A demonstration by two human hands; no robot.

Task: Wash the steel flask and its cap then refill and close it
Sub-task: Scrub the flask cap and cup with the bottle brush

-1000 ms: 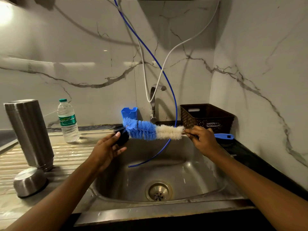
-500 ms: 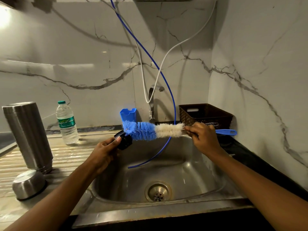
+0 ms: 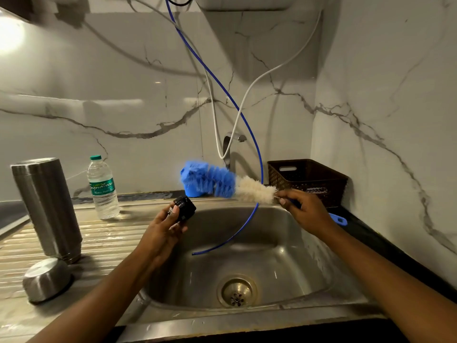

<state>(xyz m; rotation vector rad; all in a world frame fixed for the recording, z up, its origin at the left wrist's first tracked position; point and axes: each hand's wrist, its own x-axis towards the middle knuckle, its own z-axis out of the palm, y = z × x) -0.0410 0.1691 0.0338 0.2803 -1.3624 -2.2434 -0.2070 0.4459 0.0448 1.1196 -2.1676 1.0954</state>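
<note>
The steel flask [image 3: 45,209] stands upside down on the ribbed drainboard at the left, with its steel cup lid [image 3: 45,280] lying in front of it. My left hand [image 3: 164,229] grips the flask's small black cap [image 3: 185,209] over the left rim of the sink. My right hand [image 3: 305,210] holds the blue handle of a bottle brush [image 3: 222,183] with blue and white bristles. The brush is lifted clear of the cap, its blue tip pointing up and left.
The steel sink [image 3: 284,246] with its drain [image 3: 237,292] lies below both hands. A thin blue hose [image 3: 259,169] and a white hose hang over the basin beside the tap [image 3: 228,144]. A plastic water bottle [image 3: 102,189] stands on the drainboard; a brown basket [image 3: 308,179] sits in the corner.
The brush has come away from the cap and tilted upward, its tip rising left. My left hand has turned the cap so its black body shows.
</note>
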